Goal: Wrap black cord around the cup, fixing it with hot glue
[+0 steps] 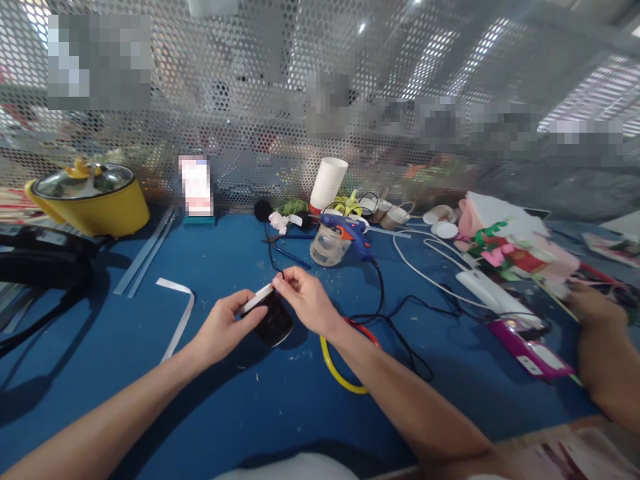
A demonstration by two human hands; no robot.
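Note:
My left hand [233, 323] is closed on a small black cup [275, 327], thumb on its near side. The cup is tilted over the blue table [210, 413]. A white strip [258, 297] lies along its upper edge. At the far end of that edge, my right hand [303, 297] is closed with thumb and fingertips together; whether it pinches the strip or a thin black cord [273, 257] I cannot make out. The cord runs away from these fingers toward the back. A loose white paper strip [183, 320] lies left of my left hand.
A blue glue gun [350, 230] rests on a clear jar [329, 247], its black cable trailing right. Stacked white cups [330, 180], a yellow pot [107, 210], a phone [197, 189], a yellow-red ring [333, 370] and a purple power strip [530, 350] surround. Another person's arm [607, 347] reaches in right.

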